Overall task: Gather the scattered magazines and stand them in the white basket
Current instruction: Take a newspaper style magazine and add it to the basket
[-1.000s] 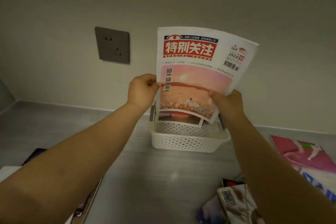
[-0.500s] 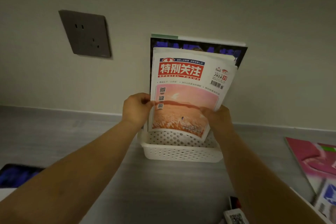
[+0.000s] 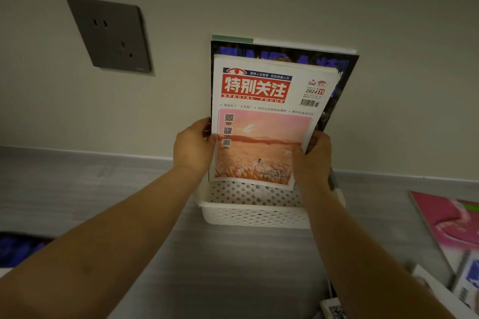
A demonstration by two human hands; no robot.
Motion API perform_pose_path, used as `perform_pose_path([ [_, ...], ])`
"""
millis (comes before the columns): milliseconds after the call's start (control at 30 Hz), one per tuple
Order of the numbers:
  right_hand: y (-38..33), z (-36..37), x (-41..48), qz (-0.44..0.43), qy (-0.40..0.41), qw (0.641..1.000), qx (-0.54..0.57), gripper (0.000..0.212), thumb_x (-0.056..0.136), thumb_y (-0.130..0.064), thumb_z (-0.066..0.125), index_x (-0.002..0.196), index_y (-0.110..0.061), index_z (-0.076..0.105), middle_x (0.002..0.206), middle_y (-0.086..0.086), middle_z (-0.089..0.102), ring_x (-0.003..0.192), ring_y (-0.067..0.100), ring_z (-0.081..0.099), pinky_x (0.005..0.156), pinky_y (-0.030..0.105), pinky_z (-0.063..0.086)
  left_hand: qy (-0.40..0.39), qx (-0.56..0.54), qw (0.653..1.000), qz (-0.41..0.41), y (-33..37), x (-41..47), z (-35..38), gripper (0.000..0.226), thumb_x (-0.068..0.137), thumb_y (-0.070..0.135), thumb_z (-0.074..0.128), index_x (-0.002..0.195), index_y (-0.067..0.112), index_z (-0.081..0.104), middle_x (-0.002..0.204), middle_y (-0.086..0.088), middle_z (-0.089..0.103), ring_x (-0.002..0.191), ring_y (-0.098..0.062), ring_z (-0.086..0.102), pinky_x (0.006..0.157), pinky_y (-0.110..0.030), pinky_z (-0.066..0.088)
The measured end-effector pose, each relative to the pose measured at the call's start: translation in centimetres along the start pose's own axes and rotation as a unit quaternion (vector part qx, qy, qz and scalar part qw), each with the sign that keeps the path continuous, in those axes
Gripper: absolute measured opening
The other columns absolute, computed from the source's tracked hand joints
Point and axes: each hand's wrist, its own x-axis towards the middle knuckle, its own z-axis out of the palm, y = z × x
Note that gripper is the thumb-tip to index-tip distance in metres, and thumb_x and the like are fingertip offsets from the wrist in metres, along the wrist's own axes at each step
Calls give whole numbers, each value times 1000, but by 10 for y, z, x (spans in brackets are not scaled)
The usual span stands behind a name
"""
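The job looks partly done. A dark magazine (image 3: 344, 80) already stands in the white basket (image 3: 256, 215) against the far wall. The left hand (image 3: 193, 149) and right hand (image 3: 313, 158) grip the side edges of a red-titled magazine (image 3: 261, 122), upright, pink-covered, its lower edge at the basket's mouth. On the worktop (image 3: 207, 267) a pink magazine (image 3: 451, 220) at the right and a blue one (image 3: 18, 248) near left remain to gather.

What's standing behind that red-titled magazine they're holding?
A larger dark magazine and, behind that, another's white-green top edge. The front magazine covers most of both.
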Motion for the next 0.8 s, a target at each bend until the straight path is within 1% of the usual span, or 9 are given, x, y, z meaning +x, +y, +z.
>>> perform_pose_path([
  [100, -2, 0, 4, -13, 19, 1000, -15, 29, 89, -5, 47, 118, -8, 47, 99, -3, 50, 89, 11, 51, 74, 20, 44, 23, 34, 999, 8, -3, 0, 2, 26, 91, 11, 44, 110, 6, 62, 109, -17, 68, 97, -32, 62, 68, -19, 39],
  [133, -3, 0, 6, -17, 26, 999, -18, 27, 89, -5, 47, 116, -8, 49, 98, -2, 52, 88, 12, 51, 77, 23, 44, 27, 41, 999, 8, -4, 1, 2, 25, 91, 11, 44, 106, 5, 63, 106, -18, 69, 93, -32, 62, 67, -21, 38],
  [200, -3, 0, 11, -25, 43, 998, -29, 24, 89, -7, 48, 112, -7, 53, 96, 0, 54, 85, 13, 53, 76, 25, 44, 26, 56, 998, 12, -5, 3, 2, 24, 91, 11, 43, 102, 5, 64, 102, -18, 70, 89, -33, 63, 70, -24, 40],
  [300, -2, -2, 15, -33, 54, 997, -38, 20, 89, -7, 49, 108, -5, 55, 92, 1, 55, 82, 14, 53, 69, 23, 43, 25, 61, 998, 17, -5, 5, 2, 24, 91, 10, 44, 101, 4, 65, 100, -18, 70, 88, -34, 63, 72, -28, 44],
  [433, -1, -3, 15, -28, 57, 997, -38, 19, 88, -5, 48, 106, -4, 55, 90, 1, 54, 79, 14, 52, 56, 10, 36, 15, 75, 997, 14, -4, 7, 0, 24, 91, 11, 44, 99, 2, 64, 100, -19, 70, 87, -35, 63, 76, -34, 49],
  [533, -5, -7, 15, -17, 27, 999, -37, 21, 87, -5, 50, 108, -4, 53, 92, 1, 54, 81, 14, 52, 55, 10, 35, -9, 80, 997, 10, -2, 6, -4, 24, 91, 13, 45, 106, 4, 62, 107, -18, 68, 94, -34, 62, 74, -27, 43],
  [633, -8, -15, 8, -6, -11, 999, -47, 28, 87, -3, 49, 115, -4, 49, 96, 2, 54, 84, 14, 51, 55, 12, 36, -34, 60, 998, 6, 1, -2, -10, 32, 90, 17, 49, 120, 9, 55, 122, -14, 63, 109, -29, 58, 81, -25, 39],
  [733, -13, -22, -5, -1, -19, 998, -59, 32, 89, -1, 46, 120, -6, 45, 110, 9, 58, 88, 14, 49, 63, 17, 41, -49, 55, 997, -20, 0, -14, -21, 41, 90, 18, 50, 129, 8, 46, 131, -13, 56, 119, -28, 52, 97, -33, 41],
  [800, -19, -28, -18, -3, -19, 997, -79, 33, 89, 1, 44, 121, -4, 45, 116, 13, 57, 88, 13, 48, 58, 13, 38, -49, 46, 997, -35, -3, -25, -34, 45, 90, 18, 50, 133, 9, 41, 134, -12, 53, 122, -27, 50, 103, -35, 39],
])
